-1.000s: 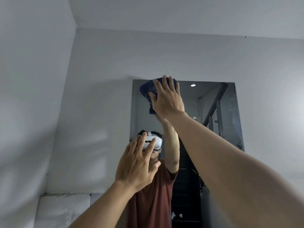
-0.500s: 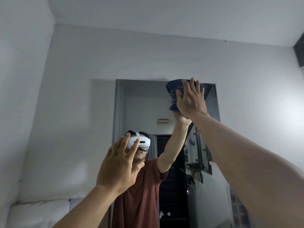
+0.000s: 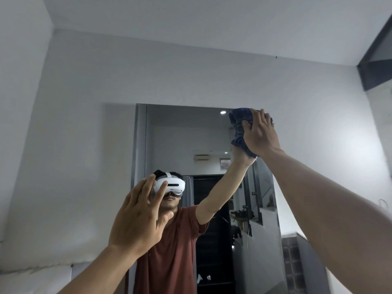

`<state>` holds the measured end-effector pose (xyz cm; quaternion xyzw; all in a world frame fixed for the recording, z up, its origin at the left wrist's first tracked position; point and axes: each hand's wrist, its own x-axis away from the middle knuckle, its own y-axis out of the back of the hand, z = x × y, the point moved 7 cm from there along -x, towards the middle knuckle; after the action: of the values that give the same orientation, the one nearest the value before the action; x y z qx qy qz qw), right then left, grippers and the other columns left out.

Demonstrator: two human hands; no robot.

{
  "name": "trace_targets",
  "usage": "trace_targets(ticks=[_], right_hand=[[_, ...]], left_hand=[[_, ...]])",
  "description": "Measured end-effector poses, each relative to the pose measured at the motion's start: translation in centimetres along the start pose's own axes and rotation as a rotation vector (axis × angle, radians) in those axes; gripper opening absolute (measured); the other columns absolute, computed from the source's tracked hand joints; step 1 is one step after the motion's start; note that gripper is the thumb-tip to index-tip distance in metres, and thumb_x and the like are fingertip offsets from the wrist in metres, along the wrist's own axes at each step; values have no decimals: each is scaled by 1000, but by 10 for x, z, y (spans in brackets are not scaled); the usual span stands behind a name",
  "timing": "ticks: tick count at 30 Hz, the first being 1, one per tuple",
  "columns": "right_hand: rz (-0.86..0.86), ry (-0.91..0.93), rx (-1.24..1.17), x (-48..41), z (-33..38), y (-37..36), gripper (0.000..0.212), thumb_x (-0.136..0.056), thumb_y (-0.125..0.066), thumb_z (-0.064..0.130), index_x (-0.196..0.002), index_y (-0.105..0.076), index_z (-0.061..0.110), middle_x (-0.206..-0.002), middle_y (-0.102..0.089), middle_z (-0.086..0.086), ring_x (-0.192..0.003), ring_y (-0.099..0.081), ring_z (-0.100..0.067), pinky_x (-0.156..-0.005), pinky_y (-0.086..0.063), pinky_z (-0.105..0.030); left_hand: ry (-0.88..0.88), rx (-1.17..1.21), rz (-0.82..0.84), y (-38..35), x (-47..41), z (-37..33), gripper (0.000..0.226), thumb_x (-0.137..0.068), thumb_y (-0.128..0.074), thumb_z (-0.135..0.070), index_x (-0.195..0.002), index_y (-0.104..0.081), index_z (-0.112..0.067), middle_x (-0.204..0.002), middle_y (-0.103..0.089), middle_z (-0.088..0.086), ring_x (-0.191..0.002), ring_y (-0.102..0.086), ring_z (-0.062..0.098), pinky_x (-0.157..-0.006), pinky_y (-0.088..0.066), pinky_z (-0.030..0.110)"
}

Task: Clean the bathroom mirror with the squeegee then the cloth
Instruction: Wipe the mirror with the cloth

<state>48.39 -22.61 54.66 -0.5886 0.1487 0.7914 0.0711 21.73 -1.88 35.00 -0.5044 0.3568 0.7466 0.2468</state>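
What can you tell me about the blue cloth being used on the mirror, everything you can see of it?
The cloth is dark blue, soft and bunched into wrinkled folds, looking like towelling. The right hand presses it flat-palmed, fingers spread, against the top right corner of the mirror, so the hand hides much of it. Its upper edge sits at the mirror's top edge, and a fold hangs below the palm. The left hand is open, lower down, and does not touch it.

Mirror (image 3: 186,132): tall rectangle, flat on the grey wall. Cloth (image 3: 240,128): dark blue, bunched, pressed against the mirror's top right corner.
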Motion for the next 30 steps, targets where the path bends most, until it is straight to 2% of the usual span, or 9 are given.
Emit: trace_targets(ticks=[2,4,7,11,16,19,22,26,30], right_hand=[[7,-32,-13,8,-10,-1,54,-100,-33,40,-150,-33,19,-157,-36,-12,-146,-29,-33,-120,-26,-54],[5,-47,-18,18,-17,-3,55,-100,-32,40,-151,-32,19,-158,-36,-13,-146,-29,-34,-120,-27,-54],[-15,-33,2,40,-24,-5,53,-103,-34,36,-152,-32,16,-160,-33,-13,-148,-26,-32,-124,-21,-49],[-28,-47,-38,74,-29,-10,49,-102,-39,32,-148,-35,15,-158,-35,-14,-148,-27,-31,-127,-14,-46],[-33,-89,-69,97,-36,-13,45,-97,-42,35,-136,-37,14,-149,-43,-18,-141,-38,-36,-124,-20,-53],[-63,-101,-129,99,-34,-10,46,-89,-47,38,-130,-37,19,-136,-49,-13,-128,-46,-33,-117,-32,-56],[-73,-120,-185,99,-34,-8,47,-90,-58,31,-130,-35,24,-132,-49,-9,-125,-47,-30,-109,-40,-60],[-82,-85,-88,98,-35,-12,52,-96,-51,38,-143,-38,20,-148,-43,-13,-141,-38,-32,-119,-27,-57],[-122,-99,21,102,-27,-19,56,-105,-42,41,-155,-31,19,-166,-25,-12,-156,-12,-29,-128,-4,-48]], left_hand=[[8,10,12,-1,0,0,75,-90,-61,-52,-153,-38,-17,-158,-34,18,-145,-33,36,-114,-39,49],[8,-3,12,1,0,0,72,-92,-51,-55,-152,-39,-17,-157,-34,17,-144,-33,36,-115,-37,48],[4,-29,22,2,0,-2,73,-92,-38,-59,-152,-40,-16,-157,-35,17,-143,-34,37,-114,-34,46],[8,-32,37,0,0,0,73,-93,-41,-58,-152,-39,-15,-159,-33,18,-144,-33,37,-115,-34,48],[10,-44,52,-6,2,-1,72,-90,-49,-51,-148,-42,-8,-162,-26,20,-148,-28,37,-119,-31,49],[4,-72,56,-6,8,-6,73,-93,-46,-48,-150,-39,-4,-162,-22,23,-149,-24,39,-119,-28,52],[-13,-41,38,-6,28,-15,75,-93,-47,-51,-151,-38,-4,-159,-29,23,-145,-31,39,-117,-30,50],[-24,-32,87,-14,52,-17,83,-90,-44,-63,-153,-36,-8,-161,-27,19,-148,-29,35,-118,-25,46],[-22,-3,98,-17,54,-18,85,-90,-46,-62,-154,-33,-9,-164,-23,17,-152,-21,33,-119,-20,45]])
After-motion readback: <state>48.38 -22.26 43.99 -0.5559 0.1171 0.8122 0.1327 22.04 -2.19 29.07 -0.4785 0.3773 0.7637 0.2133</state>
